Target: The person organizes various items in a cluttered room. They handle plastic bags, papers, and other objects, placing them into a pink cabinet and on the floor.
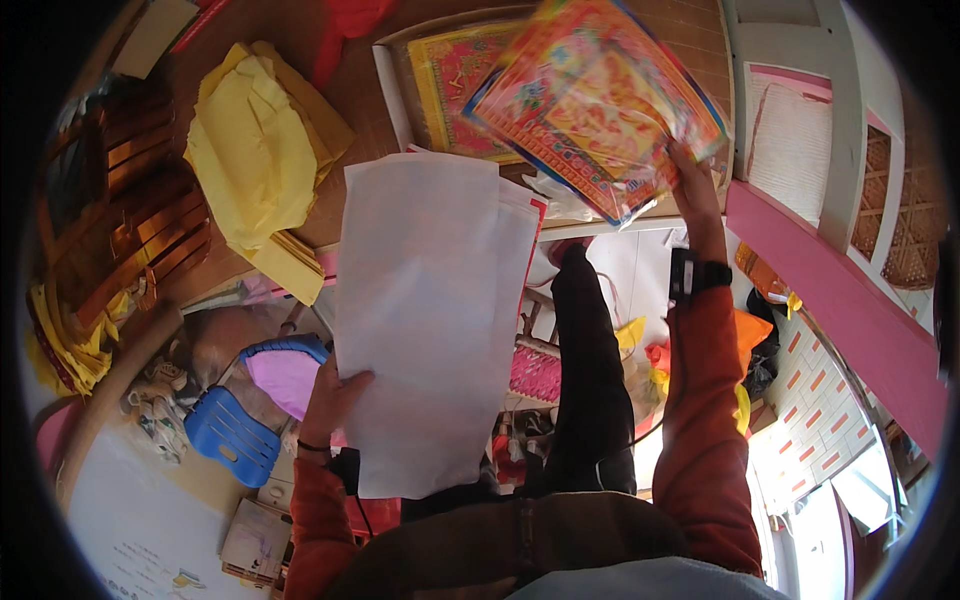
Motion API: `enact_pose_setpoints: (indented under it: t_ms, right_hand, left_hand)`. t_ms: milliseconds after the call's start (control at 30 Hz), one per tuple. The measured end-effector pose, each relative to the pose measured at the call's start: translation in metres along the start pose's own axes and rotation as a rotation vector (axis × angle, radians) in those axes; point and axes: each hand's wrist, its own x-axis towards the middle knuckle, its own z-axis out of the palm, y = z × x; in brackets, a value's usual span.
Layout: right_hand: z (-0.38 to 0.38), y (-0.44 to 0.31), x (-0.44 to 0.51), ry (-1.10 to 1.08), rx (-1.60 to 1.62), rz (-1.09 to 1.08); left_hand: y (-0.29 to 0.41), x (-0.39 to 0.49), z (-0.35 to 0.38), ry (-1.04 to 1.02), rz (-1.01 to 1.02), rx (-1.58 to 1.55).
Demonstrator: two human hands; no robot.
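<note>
My left hand (334, 397) grips the left edge of large white sheets (420, 315), its thumb lying on top. A red edge shows along the right side of these sheets. At the upper right, my right hand (694, 184) holds the corner of a colourful printed packet (600, 112) in clear plastic, slightly blurred. Behind that packet, a red and yellow printed sheet (465, 82) lies in a shallow tray-like recess with a pale rim (394, 101). To the left, crumpled yellow paper (259, 150) rests on the brown tabletop, with a folded yellow stack (289, 266) at its near end.
A blue chair (232, 435) with a pink cushion (281, 375) stands at the lower left. Slatted wooden furniture (157, 217) is at the far left. A pink board edge (825, 270) runs along the right, beside a white-framed cabinet (787, 135). Shoes (161, 412) sit near the chair.
</note>
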Motion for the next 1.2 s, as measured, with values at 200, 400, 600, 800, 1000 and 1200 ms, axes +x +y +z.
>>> enact_pose_setpoints:
  t_ms: [200,400,600,800,1000,1200]
  right_hand:
    - [0.052,-0.004,0.109,-0.154,-0.403,0.251]
    - [0.083,-0.016,0.139,-0.369,-0.511,0.324]
    - [0.077,-0.02,0.146,-0.424,-0.446,0.392]
    - [0.067,-0.022,0.142,-0.362,-0.396,0.36]
    - [0.038,-0.024,0.107,-0.24,-0.181,0.26]
    - [0.001,-0.003,0.052,-0.086,0.18,0.248]
  left_hand:
    - [-0.009,-0.004,0.003,0.001,0.001,-0.028]
    - [-0.017,-0.005,0.009,0.01,0.004,-0.076]
    - [-0.031,-0.003,0.01,0.014,0.033,-0.102]
    - [-0.043,-0.002,0.009,0.021,0.05,-0.042]
    - [-0.038,-0.003,0.01,0.031,0.005,-0.016]
    - [-0.035,-0.002,0.012,0.026,0.006,-0.059]
